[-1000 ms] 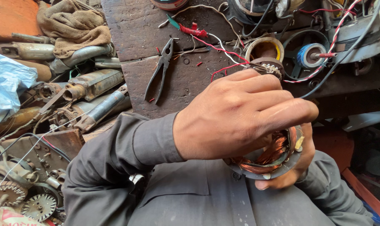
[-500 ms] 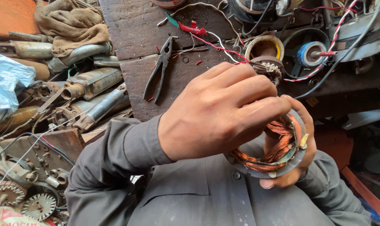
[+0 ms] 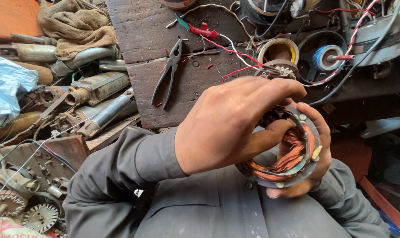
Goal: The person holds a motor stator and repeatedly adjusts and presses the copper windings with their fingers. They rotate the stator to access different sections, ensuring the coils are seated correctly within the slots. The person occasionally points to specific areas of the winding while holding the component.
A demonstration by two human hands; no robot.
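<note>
On the bench to the left, a pair of pliers point(image 3: 168, 72) lies open-handled on the dark, scarred wooden board point(image 3: 138, 31), with a crumpled brown rag point(image 3: 74, 26) and worn metal motor parts point(image 3: 92, 94) heaped beside it.

In the centre, the person's left hand point(image 3: 228, 125), in a grey sleeve point(image 3: 116, 169), closes over a round motor stator point(image 3: 292, 150) held above the lap, its fingers point(image 3: 275, 90) arched across the top of the ring and the thumb pressed into the copper windings point(image 3: 292, 156) inside. To the right, the right hand point(image 3: 316, 150) cups the stator from beneath and behind, fingers curled around the outer rim, so both hands grip the same piece. The stator sits between the two palms, tilted with its open face towards the camera, well clear of the bench.

The risk appears to lie in the thin copper wire: a thumb pushed too hard could likely nick its coating or pull a coil out of its slot. The ring's metal edge may also scrape a fingertip. Loose red and white wires point(image 3: 235, 55) trail across the board just behind the hands and could snag if the stator swings that way.
</note>
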